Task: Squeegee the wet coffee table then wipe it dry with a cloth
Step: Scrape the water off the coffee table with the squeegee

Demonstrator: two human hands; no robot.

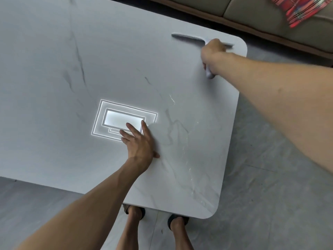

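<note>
Head view: right hand point(213, 51) grasps squeegee point(187, 39) mid-squeegeeing beyond flat, released left hand point(139, 141); next, likely a steady pull.

One view only: wide-angle head cam, above the near right corner of the coffee table point(54, 60), pitched steeply down and forward. Close range; wearer's feet point(134, 213) at bottom edge, sofa point(252, 13) at top right corner.

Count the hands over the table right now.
2. The left hand rests flat on the coffee table at the light reflection; the right hand grips the squeegee near the far right corner.
</note>
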